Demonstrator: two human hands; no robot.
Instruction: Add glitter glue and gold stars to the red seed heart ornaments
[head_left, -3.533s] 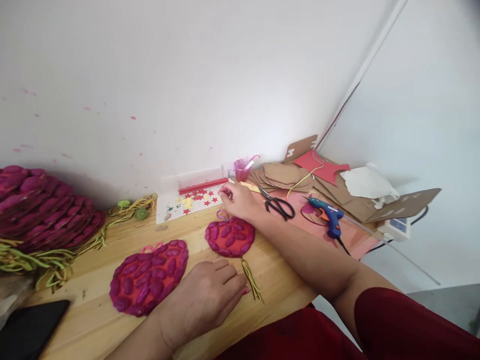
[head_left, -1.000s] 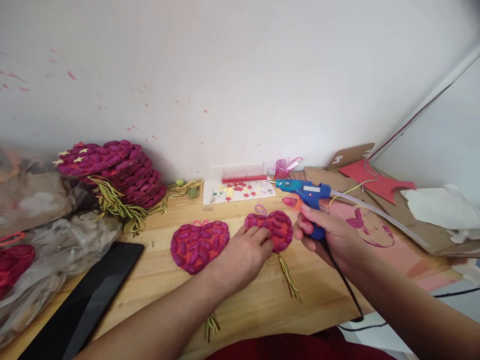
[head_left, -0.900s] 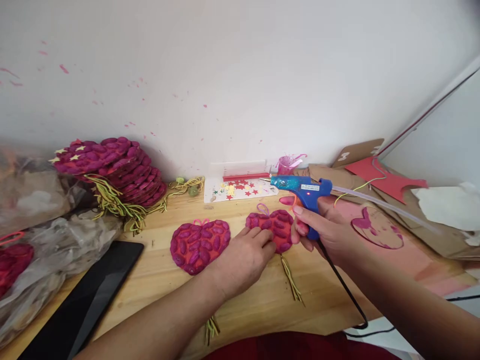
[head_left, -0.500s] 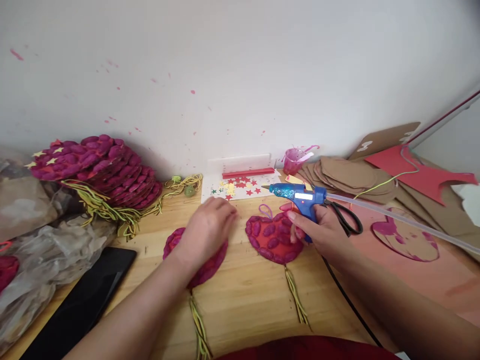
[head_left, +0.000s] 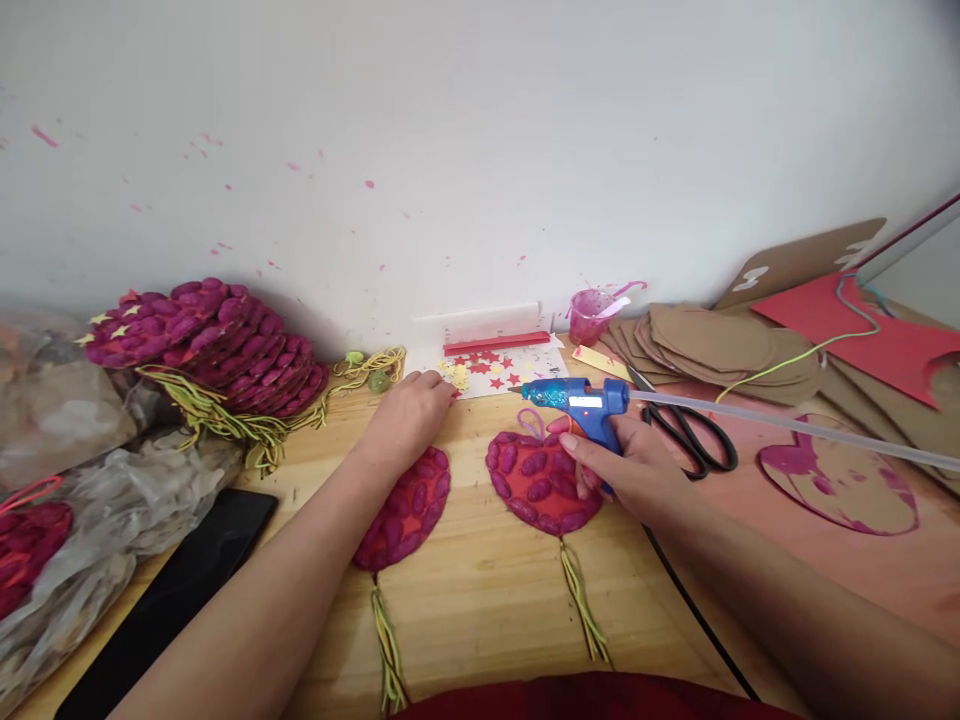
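My right hand [head_left: 626,470] grips a blue glue gun [head_left: 581,402], its nozzle pointing left above a red heart ornament [head_left: 536,478] studded with magenta ovals and hung with a yellow-green tassel. My left hand [head_left: 409,412] reaches forward over a second heart ornament [head_left: 405,505], its fingertips curled at the near edge of a white sheet of star stickers [head_left: 491,362]. Whether the fingers pinch a sticker I cannot tell.
A stack of finished hearts [head_left: 210,340] sits at the back left beside plastic bags [head_left: 90,490]. A black phone [head_left: 172,590] lies front left. Black scissors [head_left: 686,430], a pink cup [head_left: 587,315], brown cardboard cutouts [head_left: 712,345] and red paper [head_left: 862,330] lie on the right.
My right hand left the heart and picked up the glue gun. My left hand let go of the right-hand heart and moved forward to the sticker sheet.
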